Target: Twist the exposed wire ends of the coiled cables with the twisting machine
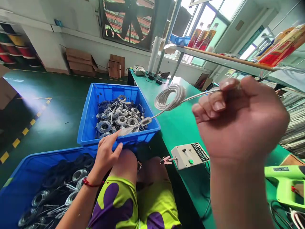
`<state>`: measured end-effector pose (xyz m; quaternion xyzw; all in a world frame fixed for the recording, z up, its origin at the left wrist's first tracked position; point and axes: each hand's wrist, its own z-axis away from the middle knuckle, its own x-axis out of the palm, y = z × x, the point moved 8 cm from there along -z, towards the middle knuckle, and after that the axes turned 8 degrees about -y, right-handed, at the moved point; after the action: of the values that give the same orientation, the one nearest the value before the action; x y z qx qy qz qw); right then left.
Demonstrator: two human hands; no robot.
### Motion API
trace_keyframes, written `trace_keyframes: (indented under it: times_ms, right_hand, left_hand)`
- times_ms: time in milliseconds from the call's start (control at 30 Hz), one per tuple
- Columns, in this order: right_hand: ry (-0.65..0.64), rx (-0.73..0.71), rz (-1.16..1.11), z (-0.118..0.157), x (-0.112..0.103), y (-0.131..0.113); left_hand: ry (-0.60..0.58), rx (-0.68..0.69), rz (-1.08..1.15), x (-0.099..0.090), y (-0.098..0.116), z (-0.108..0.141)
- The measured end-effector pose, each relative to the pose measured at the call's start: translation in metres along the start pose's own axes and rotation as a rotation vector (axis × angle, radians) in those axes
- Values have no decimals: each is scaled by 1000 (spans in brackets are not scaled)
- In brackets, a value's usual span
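A coiled clear-and-silver cable (pixel 170 97) hangs in the air between my hands, above the edge of the green workbench. My right hand (pixel 240 117) is raised at the right, its fingers curled around one end of this cable. From the coil the other end runs down left through a small inline piece (pixel 145 121) to a blurred whitish tip. That tip meets the fingertips of my left hand (pixel 107 151), which seem closed on it; the thumb stands a little apart. My left hand is over my thigh, by the near rim of a blue bin (pixel 119 140) with many coiled cables.
Another blue bin (pixel 30 159) with coils stands at lower left. On the green workbench (pixel 186 124) lie a beige box with a switch and clip (pixel 188 156) and a lime-green glue gun (pixel 286 181). A shelf (pixel 224 57) with bottles overhangs the bench.
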<state>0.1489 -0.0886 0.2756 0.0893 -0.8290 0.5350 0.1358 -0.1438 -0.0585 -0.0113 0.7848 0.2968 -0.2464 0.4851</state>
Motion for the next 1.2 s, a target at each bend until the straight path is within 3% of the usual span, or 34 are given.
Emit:
trace_keyframes:
  times_ms: [67,133,233,300,400,500,633,767,900,967,1100,1200]
  right_hand:
    - [-29,92,-192,52,18,31]
    - [-69,225,-364,105,29,83]
    - [1,515,-544,177,22,182]
    - [68,624,-565,209,8,235]
    - [80,673,-495,231,-13,277]
    - [24,655,-532,229,-20,287]
    - [-72,611,-569,220,-17,288]
    - [-136,607,-345,232,-19,297]
    - [-162,649,-159,248,-23,308]
    - [-185,639,-123,246,-21,309]
    - [-328,585,-100,228,-8,296]
    - [-517,520,-5,214,-1,282]
  left_hand:
    - [-35,-98,390,-13,-10,19]
    - [-139,-199,823,-13,-15,50]
    - [-523,-293,1283,10,-1,116]
    - [-730,-308,1366,23,10,160]
    - [-912,-452,1106,42,13,207]
    - [-834,-472,838,43,22,205]
    - [-555,-315,656,37,55,155]
    - [-424,-180,743,38,95,109]
    - [-217,-175,842,21,114,77]
    - [-234,-214,800,17,119,68]
    - [-381,-409,782,26,114,68]
    - [-305,-505,873,27,105,73]
